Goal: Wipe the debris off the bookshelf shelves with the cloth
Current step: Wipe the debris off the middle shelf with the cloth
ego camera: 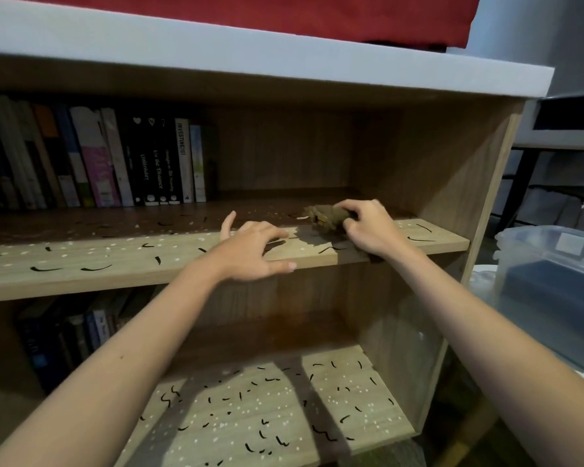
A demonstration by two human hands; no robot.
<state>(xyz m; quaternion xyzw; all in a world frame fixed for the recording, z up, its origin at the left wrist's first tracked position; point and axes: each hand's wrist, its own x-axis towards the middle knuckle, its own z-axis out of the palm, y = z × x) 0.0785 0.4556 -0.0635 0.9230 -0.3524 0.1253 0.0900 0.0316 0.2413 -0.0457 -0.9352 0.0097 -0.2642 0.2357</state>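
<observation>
A wooden bookshelf fills the view. Its upper shelf (pixel 122 264) carries black strands and white specks of debris (pixel 95 267). A crumpled brown cloth (pixel 327 217) lies on that shelf near the right side. My right hand (pixel 371 227) is closed on the cloth, fingers curled over its right end. My left hand (pixel 253 251) rests on the shelf's front edge just left of the cloth, fingers spread, holding nothing. The lower shelf (pixel 385 419) is also scattered with black strands and white specks (pixel 267 399).
Books (pixel 98 160) stand in a row at the upper shelf's back left. More books (pixel 68 338) stand at the lower shelf's left. A clear plastic bin (pixel 553 278) sits to the right of the bookshelf. A red cloth (pixel 317 15) lies on top.
</observation>
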